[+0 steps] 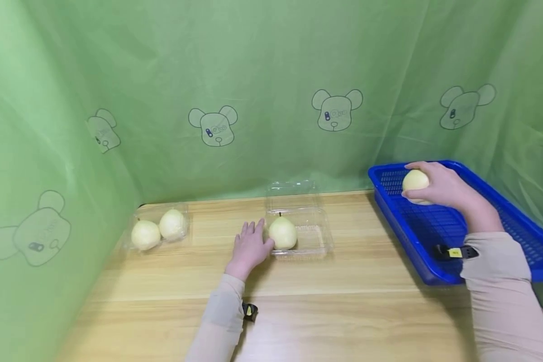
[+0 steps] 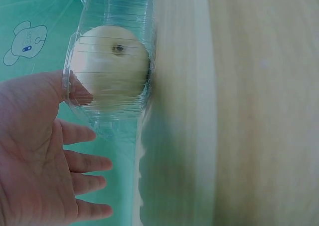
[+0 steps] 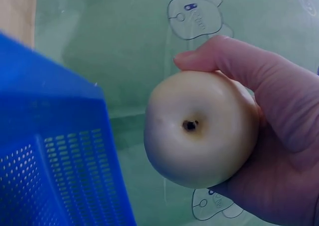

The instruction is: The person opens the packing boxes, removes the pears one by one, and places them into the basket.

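A pale yellow pear (image 1: 416,181) is gripped in my right hand (image 1: 448,186), raised over the left part of a blue plastic basket (image 1: 427,264). The right wrist view shows the held pear (image 3: 199,128) blossom end toward the camera, thumb along its side. My left hand (image 1: 250,246) is at the left end of an open clear plastic box (image 1: 314,239), fingers extended. Inside that box, at its left side, a second pear (image 1: 282,233) stands with its stem up. The left wrist view has the thumb of the left hand (image 2: 35,146) at the box wall, beside the pear (image 2: 112,69).
At the far left of the wooden table (image 1: 344,311) lies another clear box (image 1: 183,221) with two pears (image 1: 146,235) in it. The open box's lid (image 1: 291,195) stands up against the green curtain (image 1: 271,65). Curtain also hangs along both sides.
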A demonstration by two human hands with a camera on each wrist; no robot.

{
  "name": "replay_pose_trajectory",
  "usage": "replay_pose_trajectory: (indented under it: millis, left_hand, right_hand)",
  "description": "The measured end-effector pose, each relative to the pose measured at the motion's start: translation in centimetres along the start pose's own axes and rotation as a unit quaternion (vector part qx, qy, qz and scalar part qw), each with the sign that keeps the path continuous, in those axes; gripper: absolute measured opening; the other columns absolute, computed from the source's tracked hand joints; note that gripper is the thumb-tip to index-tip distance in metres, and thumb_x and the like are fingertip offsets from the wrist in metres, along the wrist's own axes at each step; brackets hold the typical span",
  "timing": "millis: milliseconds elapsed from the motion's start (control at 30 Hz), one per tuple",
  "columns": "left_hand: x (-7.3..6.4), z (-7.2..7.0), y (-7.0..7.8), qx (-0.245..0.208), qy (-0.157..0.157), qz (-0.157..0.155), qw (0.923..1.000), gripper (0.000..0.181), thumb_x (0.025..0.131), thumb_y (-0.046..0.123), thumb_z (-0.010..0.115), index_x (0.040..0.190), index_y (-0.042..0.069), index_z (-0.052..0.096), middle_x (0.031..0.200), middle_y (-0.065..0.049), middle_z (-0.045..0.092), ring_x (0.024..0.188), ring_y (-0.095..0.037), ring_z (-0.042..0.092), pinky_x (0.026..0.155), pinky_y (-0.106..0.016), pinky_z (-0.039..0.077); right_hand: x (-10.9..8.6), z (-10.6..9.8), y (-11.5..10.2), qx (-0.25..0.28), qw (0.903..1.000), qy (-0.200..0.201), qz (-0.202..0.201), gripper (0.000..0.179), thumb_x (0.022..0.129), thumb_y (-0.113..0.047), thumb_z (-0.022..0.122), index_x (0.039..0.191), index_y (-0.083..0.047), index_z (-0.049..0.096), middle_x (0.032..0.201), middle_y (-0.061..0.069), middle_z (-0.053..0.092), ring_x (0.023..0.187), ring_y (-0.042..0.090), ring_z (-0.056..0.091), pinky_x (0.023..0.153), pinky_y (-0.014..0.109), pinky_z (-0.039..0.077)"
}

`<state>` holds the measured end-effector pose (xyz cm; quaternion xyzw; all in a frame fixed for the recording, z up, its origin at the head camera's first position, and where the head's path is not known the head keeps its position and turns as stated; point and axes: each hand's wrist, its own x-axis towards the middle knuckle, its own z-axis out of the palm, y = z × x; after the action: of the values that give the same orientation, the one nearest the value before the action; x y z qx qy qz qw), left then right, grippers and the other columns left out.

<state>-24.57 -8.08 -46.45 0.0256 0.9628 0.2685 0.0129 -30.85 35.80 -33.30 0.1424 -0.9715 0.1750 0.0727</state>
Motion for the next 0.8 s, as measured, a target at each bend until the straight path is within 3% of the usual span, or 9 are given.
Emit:
replay_pose_trajectory:
  millis: [400,800]
  left_hand:
    - [-0.1,-0.1,0.2,0.002,-0.005,-0.002,1.0,0.07,0.092,0.038,0.05,0.154,0.014,0.029,0.157,-0.021,0.031,0.15,-0.039,0.018,0.119,-0.062,0.018]
    - [0.1,-0.1,0.0,0.007,-0.004,-0.003,1.0,0.07,0.092,0.038,0.05,0.154,0.014,0.029,0.157,-0.021,0.03,0.15,-0.039,0.018,0.119,-0.063,0.018]
  right_hand:
    - [2.1,1.2,2.6,-0.004,0.9993,-0.033,0.018,0.076,0.077,-0.036,0.077,0.134,0.004,0.048,0.116,0.035,0.058,0.095,0.042,0.058,0.066,0.038,0.046]
    - [4.1,4.8,5.8,0.001,0.9992,-0.029,0.026,0.074,0.077,-0.034,0.074,0.131,0.009,0.048,0.113,0.038,0.057,0.1,0.05,0.055,0.078,0.058,0.047]
